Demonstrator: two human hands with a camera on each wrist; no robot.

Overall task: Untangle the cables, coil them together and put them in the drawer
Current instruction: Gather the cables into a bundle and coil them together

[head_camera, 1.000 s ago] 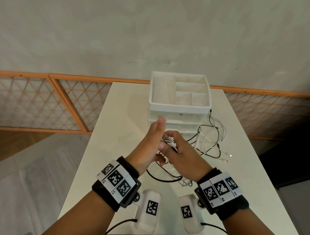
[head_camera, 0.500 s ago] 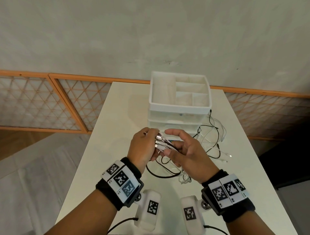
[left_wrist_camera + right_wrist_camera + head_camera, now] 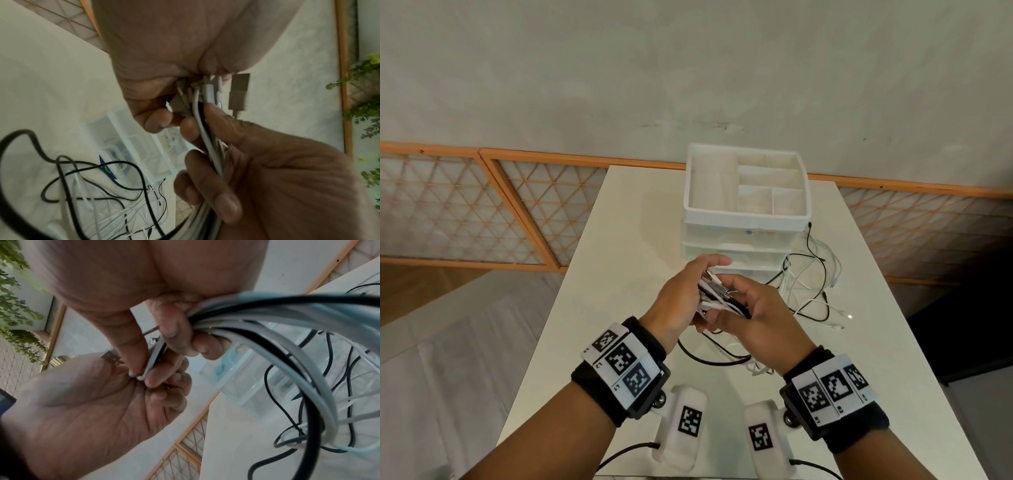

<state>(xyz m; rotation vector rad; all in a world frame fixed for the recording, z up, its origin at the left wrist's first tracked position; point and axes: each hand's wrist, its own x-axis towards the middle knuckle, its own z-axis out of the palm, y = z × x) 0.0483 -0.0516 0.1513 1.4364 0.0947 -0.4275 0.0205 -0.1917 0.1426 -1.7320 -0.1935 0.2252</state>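
A bundle of white and black cables (image 3: 717,296) is held above the white table (image 3: 619,260) between both hands. My right hand (image 3: 743,294) grips the bundled cables (image 3: 246,318) with curled fingers. My left hand (image 3: 695,279) closes on the plug ends (image 3: 207,91), its index finger stretched forward; a USB plug (image 3: 239,91) sticks out beside them. The rest of the cables (image 3: 811,284) trails in a loose tangle on the table to the right. Just beyond my hands stands the white drawer unit (image 3: 746,219), its drawers pushed in.
The drawer unit carries an open tray with dividers (image 3: 695,209) on top. Two white pods with black markers (image 3: 683,425) sit at the table's near edge. A wall and an orange-framed lattice (image 3: 448,212) lie behind the table.
My left hand, flat and upright a second ago, has closed on the plug ends. The right hand keeps its grip on the bundle, and both hands stay in the same spot.
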